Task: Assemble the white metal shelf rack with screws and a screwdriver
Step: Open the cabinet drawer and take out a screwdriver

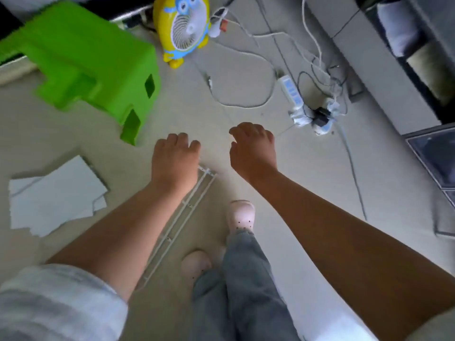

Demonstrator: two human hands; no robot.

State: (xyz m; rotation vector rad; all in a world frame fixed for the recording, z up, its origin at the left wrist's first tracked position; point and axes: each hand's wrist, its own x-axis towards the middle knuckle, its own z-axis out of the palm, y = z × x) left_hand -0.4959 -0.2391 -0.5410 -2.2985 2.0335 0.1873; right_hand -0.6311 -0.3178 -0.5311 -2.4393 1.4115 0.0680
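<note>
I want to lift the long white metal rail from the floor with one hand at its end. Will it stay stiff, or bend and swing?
The white metal rail looks thin and long with folded edges, so it probably stays fairly stiff but light. Held at one end, the far end may dip and swing. Its painted surface looks smooth, so it could slip in the left hand.

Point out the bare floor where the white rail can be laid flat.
Bare floor lies between the green stool and the looped white cable, and right of the right hand. The power strips and tangled cords crowd the upper right.
</note>
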